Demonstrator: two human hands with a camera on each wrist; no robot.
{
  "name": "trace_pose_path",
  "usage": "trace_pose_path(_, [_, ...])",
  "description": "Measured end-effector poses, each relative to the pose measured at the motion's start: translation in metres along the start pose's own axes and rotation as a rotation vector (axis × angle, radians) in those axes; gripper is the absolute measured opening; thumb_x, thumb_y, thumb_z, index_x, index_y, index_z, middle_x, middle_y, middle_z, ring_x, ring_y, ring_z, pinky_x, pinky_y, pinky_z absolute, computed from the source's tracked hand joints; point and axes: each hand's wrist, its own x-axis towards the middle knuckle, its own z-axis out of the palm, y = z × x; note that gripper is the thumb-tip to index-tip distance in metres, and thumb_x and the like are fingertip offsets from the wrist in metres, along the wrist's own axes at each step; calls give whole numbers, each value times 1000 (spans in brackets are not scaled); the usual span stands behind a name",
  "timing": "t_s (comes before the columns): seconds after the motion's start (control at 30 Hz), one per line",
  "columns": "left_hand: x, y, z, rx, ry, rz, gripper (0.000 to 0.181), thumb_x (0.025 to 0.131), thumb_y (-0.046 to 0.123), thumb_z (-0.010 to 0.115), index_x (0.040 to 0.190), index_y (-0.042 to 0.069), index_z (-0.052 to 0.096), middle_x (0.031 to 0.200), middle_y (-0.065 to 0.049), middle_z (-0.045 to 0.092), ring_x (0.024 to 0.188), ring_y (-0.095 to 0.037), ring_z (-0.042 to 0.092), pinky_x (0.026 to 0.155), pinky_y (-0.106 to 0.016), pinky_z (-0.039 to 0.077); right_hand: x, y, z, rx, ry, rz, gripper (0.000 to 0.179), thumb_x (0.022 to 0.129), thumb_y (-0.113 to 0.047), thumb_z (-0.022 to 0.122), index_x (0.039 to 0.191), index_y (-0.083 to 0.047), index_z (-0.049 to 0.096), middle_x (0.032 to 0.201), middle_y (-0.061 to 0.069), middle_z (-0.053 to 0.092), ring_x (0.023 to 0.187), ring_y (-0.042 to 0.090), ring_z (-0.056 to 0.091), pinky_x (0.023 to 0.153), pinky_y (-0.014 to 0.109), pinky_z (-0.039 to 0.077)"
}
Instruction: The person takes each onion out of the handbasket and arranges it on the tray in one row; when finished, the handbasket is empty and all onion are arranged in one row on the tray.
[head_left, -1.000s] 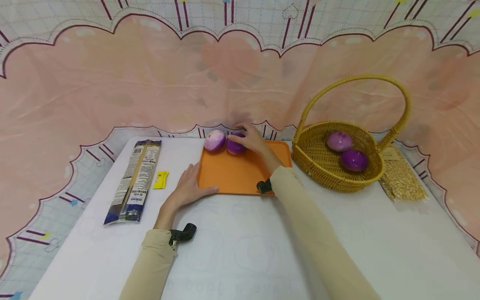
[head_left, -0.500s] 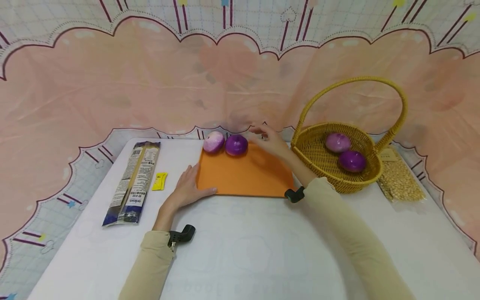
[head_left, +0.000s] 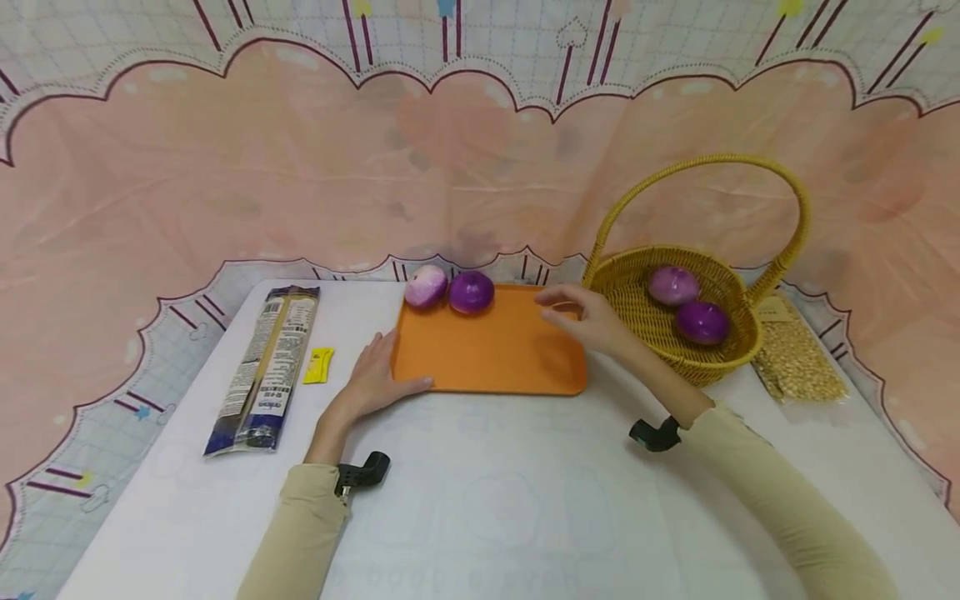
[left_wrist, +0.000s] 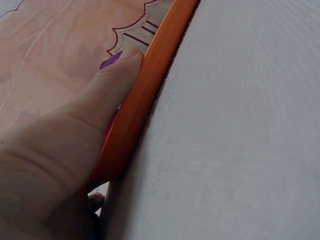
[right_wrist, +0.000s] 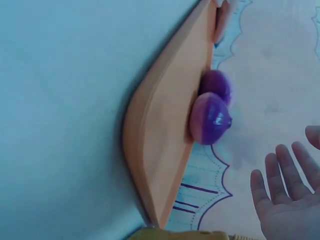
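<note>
Hovering right of centre in the head view, my right hand (head_left: pixel 588 321) holds nothing, its fingers apart and well clear of the onions. My left hand (head_left: pixel 372 375), fingers straight, rests at the lower-left corner of the orange tray (head_left: pixel 487 350), thumb along the rim. That tray looks stiff, flat and light, so I judge its rim the best hold, one hand per side. At its upper left sit a pale onion (head_left: pixel 425 287) and a dark onion (head_left: pixel 471 292), close together. They look firm but glossy, perhaps slippery and apt to roll, so I would cup each round its widest part. Towards the upper right stands a wicker basket (head_left: pixel 622 287), bearing a lighter purple onion (head_left: pixel 673 286) and a deep purple onion (head_left: pixel 702 322); its tall handle (head_left: pixel 727 158) seems the natural grip.
</note>
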Motion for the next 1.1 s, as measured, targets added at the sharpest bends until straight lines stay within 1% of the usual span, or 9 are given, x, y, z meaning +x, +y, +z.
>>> trace_pose_path(0.1, [0, 0, 1, -2, 2, 2, 113, 79, 56, 71, 155, 2, 6, 162, -22, 10, 151, -40, 0, 123, -56, 1, -17, -2, -7, -6, 4, 31, 31, 96, -23, 60, 123, -6, 61, 128, 16, 63, 118, 28, 59, 105, 48, 47])
trace_pose_path(0.17, [0, 0, 3, -3, 3, 2, 113, 80, 56, 71, 155, 2, 6, 162, -22, 10, 151, -40, 0, 123, -56, 1, -27, -3, -11, -10, 12, 37, 31, 97, -22, 60, 123, -6, 61, 128, 17, 63, 118, 29, 59, 104, 47, 48])
trace_pose_path(0.33, [-1, 1, 4, 4, -3, -6, 114, 79, 58, 71, 156, 3, 5, 163, -21, 10, 151, -40, 0, 123, -56, 2, -44, 1, -22, -46, 23, 28, 31, 98, -19, 58, 124, -4, 60, 128, 19, 62, 118, 33, 59, 103, 36, 50])
trace_pose_path(0.43, [0, 2, 4, 8, -10, -7, 115, 79, 58, 70, 156, 3, 5, 163, -21, 9, 151, -40, 0, 123, -56, 2, -51, 5, -27, -68, 32, 36, 31, 98, -20, 57, 124, -5, 60, 128, 18, 62, 118, 29, 60, 102, 28, 50])
trace_pose_path(0.5, [0, 2, 3, 12, -8, -2, 115, 79, 58, 70, 156, 3, 5, 163, -21, 9, 151, -40, 0, 123, -56, 2, -55, 6, -30, -81, 41, 34, 31, 98, -21, 57, 124, -5, 61, 127, 16, 62, 117, 25, 60, 100, 22, 50])
trace_pose_path(0.63, [2, 2, 3, 10, 5, 11, 114, 79, 57, 70, 156, 2, 5, 163, -22, 10, 151, -40, 0, 123, -56, 2, -60, 9, -37, -66, 68, 28, 29, 98, -20, 58, 122, -4, 62, 125, 15, 63, 115, 15, 60, 97, 11, 47])
trace_pose_path(0.7, [1, 1, 4, 7, 9, 12, 114, 79, 57, 70, 156, 3, 5, 163, -21, 10, 151, -40, 0, 123, -55, 2, -62, 10, -40, -64, 82, 24, 29, 97, -19, 59, 122, -5, 62, 124, 15, 64, 112, 8, 60, 95, 9, 46])
trace_pose_path(0.87, [-1, -1, 6, 3, -5, 5, 115, 79, 59, 70, 156, 5, 4, 163, -20, 10, 152, -39, -1, 124, -55, 1, -69, 11, -47, -90, 105, 27, 28, 97, -19, 59, 122, -7, 62, 122, 14, 64, 105, -8, 56, 93, 7, 46])
trace_pose_path(1.1, [-1, -1, 4, 2, 20, 20, 114, 79, 57, 71, 156, 3, 6, 162, -22, 12, 151, -42, 1, 123, -58, 2, -70, 12, -58, -102, 123, 17, 30, 97, -17, 59, 123, -4, 61, 121, 16, 63, 103, -9, 56, 92, 4, 45])
